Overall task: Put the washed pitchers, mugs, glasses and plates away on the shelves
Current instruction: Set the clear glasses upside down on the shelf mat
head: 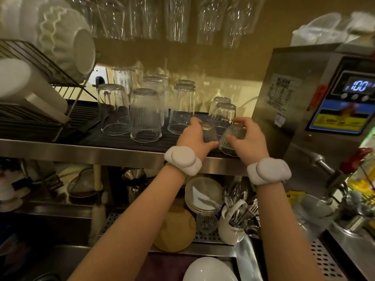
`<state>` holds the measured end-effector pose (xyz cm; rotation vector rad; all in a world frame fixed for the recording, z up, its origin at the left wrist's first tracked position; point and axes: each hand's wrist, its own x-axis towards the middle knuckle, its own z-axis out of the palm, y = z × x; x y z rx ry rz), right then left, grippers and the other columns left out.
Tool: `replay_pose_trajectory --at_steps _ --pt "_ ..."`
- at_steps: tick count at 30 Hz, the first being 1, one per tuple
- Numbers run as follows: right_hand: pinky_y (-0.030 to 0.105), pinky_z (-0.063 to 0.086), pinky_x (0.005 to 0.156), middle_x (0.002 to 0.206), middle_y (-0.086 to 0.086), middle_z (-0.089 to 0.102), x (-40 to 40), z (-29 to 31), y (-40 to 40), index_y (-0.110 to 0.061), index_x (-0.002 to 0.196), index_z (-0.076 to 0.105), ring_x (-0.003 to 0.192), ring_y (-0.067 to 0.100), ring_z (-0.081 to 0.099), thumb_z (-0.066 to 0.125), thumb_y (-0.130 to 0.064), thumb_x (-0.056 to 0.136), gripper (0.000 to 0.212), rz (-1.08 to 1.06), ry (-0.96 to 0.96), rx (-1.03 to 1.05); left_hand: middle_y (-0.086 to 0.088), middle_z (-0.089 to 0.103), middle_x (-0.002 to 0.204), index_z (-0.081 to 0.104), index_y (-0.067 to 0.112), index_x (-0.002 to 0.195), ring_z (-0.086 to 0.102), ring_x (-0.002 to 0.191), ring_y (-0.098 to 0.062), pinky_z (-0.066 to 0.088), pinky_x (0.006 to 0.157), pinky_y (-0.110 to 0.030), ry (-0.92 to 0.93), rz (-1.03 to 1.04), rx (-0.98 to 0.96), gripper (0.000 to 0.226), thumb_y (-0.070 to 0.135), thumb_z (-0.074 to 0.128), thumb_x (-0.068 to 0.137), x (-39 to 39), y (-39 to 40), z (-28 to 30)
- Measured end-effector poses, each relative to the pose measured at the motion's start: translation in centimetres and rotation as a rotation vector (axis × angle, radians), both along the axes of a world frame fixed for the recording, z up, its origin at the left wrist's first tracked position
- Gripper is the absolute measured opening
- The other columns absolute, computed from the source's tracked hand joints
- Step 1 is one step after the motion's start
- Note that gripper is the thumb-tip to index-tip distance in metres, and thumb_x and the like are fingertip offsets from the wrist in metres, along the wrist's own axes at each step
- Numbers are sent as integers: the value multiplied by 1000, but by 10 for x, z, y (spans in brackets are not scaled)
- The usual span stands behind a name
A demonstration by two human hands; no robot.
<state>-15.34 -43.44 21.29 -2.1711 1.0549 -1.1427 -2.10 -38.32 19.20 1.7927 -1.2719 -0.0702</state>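
Note:
My left hand (194, 135) grips a small ribbed glass (209, 132), upside down, at the front of the steel shelf (81, 152). My right hand (250, 138) holds a second ribbed glass (232, 139), tilted, right beside the first. Both glasses sit over the black ribbed mat (170, 138). Several tall upturned glasses (145, 115) stand on the mat to the left and behind, and two short ribbed ones (224, 113) stand just behind my hands.
A steel water boiler (316, 102) with a lit display stands close on the right. A wire rack (40, 63) with white bowls is at the left. Below the shelf are stacked plates (203, 194), a cutlery holder (233, 224), a small glass (206, 222) and a white bowl (209, 269).

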Motion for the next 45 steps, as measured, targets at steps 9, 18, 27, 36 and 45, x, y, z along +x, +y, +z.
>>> replay_pose_trajectory --at_steps 9,18,27,36,45 --pt "38 43 102 128 6 50 1 -9 -11 -17 123 47 118 23 50 65 -4 79 50 16 -30 46 -14 58 115 35 8 120 60 97 -30 42 67 -29 -40 84 111 67 32 76 74 -4 -7 0" --pt "28 46 92 121 2 56 -3 -14 -13 -19 122 48 108 15 53 67 -6 80 48 46 -110 59 -14 59 110 35 8 120 59 85 -26 40 63 -29 -96 140 180 68 37 76 73 -9 -6 3" --pt "35 39 103 131 2 51 -4 -17 -5 -19 128 45 123 19 46 63 -16 84 48 33 -159 -19 -15 56 120 29 10 130 59 101 -29 45 69 -32 -82 143 222 81 43 75 72 -10 -1 6" --pt "20 45 77 83 0 59 -1 -49 32 -6 81 63 85 18 57 48 3 80 18 -50 -644 -306 -5 51 124 45 11 124 52 110 -17 43 82 -26 -127 232 -359 35 25 52 93 -34 28 -17" --pt "21 44 64 69 -4 57 -4 -120 61 -14 68 59 65 7 53 46 8 78 28 65 -651 -14 -13 57 90 60 -1 86 55 88 -20 47 79 -26 -109 46 -564 21 -17 49 79 -61 60 -118"
